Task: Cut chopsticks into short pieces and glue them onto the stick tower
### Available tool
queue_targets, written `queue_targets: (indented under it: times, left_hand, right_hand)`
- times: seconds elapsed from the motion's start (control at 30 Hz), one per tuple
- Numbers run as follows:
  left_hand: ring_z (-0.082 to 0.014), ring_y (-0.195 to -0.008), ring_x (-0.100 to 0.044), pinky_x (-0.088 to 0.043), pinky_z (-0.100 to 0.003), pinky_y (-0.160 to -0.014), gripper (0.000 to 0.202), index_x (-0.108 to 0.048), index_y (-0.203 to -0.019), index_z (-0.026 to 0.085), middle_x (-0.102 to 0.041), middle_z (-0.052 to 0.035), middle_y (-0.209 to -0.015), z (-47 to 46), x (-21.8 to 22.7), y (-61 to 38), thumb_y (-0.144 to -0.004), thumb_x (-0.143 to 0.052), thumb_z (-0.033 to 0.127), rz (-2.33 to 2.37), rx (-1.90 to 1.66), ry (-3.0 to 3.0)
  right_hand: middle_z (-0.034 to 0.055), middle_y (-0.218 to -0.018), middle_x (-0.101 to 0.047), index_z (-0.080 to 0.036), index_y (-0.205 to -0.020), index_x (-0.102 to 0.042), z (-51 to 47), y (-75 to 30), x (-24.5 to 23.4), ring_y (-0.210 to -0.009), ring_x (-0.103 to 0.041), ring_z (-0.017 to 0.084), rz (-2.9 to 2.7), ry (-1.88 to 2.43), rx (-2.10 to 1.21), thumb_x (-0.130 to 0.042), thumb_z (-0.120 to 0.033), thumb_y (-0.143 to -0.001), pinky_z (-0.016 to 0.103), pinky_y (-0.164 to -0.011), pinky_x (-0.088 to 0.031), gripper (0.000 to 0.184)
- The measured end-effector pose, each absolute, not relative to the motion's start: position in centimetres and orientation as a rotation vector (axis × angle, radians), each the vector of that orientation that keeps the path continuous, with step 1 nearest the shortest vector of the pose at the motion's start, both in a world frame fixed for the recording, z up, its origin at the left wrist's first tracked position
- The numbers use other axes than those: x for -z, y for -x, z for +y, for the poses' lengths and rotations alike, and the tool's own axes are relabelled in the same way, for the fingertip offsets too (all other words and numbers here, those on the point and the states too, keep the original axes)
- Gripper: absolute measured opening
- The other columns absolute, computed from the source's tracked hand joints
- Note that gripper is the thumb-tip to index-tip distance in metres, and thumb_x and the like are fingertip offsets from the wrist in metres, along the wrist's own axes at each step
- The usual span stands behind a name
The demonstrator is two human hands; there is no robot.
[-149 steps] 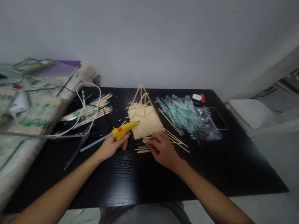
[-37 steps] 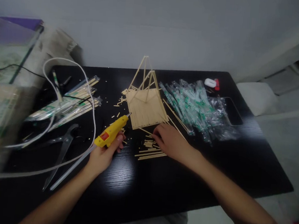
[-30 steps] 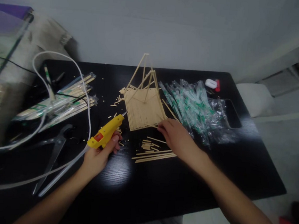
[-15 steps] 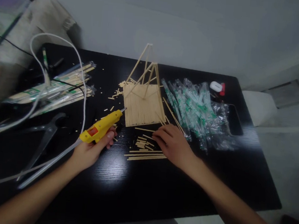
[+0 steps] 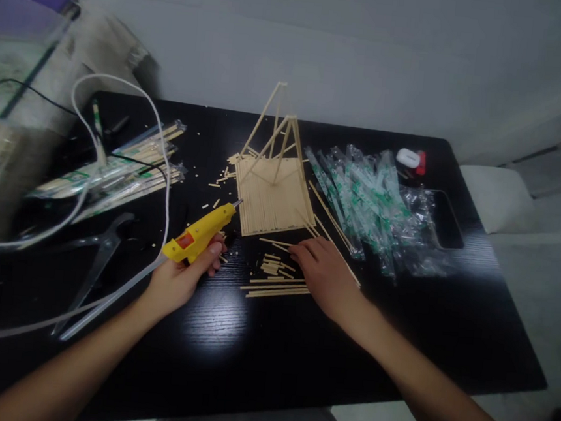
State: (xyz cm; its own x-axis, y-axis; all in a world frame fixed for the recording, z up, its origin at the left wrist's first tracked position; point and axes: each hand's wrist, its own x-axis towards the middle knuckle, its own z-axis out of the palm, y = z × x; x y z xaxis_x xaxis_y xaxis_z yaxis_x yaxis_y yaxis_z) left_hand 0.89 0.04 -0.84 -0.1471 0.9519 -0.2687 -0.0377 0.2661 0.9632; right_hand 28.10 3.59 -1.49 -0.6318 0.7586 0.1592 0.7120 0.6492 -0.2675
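Observation:
My left hand [image 5: 183,280] is wrapped around a yellow hot glue gun [image 5: 200,235], its nozzle pointing at the near-left edge of a mat of wooden sticks [image 5: 270,213]. A clear glue stick [image 5: 110,302] protrudes from the gun's back. Over the mat rises a frame of sticks [image 5: 265,140] with two peaks. My right hand [image 5: 327,273] is closed at the mat's near-right corner, fingertips pinched on a thin wooden stick [image 5: 274,241]. Below those fingertips lie short cut sticks [image 5: 272,265] and several long sticks [image 5: 273,291]. My palm hides part of them.
Clear green-printed wrappers [image 5: 365,198] are heaped at right, beside a phone [image 5: 447,218] and a white case [image 5: 407,158]. Packed sticks [image 5: 132,165], cutters [image 5: 103,247] and a looping white cable [image 5: 168,194] occupy the left. Small offcuts [image 5: 214,185] are scattered beside the mat.
The whole view has shifted slightly, so the table sits a little further right. My right hand has moved slightly, and a long stick now shows beyond its right side. The glue gun stays by the mat.

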Motion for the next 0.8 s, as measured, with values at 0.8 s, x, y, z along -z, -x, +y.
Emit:
queue_targets:
  times: [0.8]
  left_hand:
    - [-0.0126,-0.059,-0.06,-0.053,-0.025,-0.049,0.038,-0.066,-0.095,0.016,-0.068,-0.0023,-0.081,0.4,0.7,-1.2,-0.076,-0.077,0.047,1.445,-1.114,-0.987]
  right_hand:
    - [0.0104,-0.094,-0.069,-0.015,-0.1,-0.07,3.5,-26.9,1.9,-0.089,-0.058,0.024,-2.454,1.086,-0.31,-0.052,-0.012,-0.1,0.038,-0.085,-0.05,0.018]
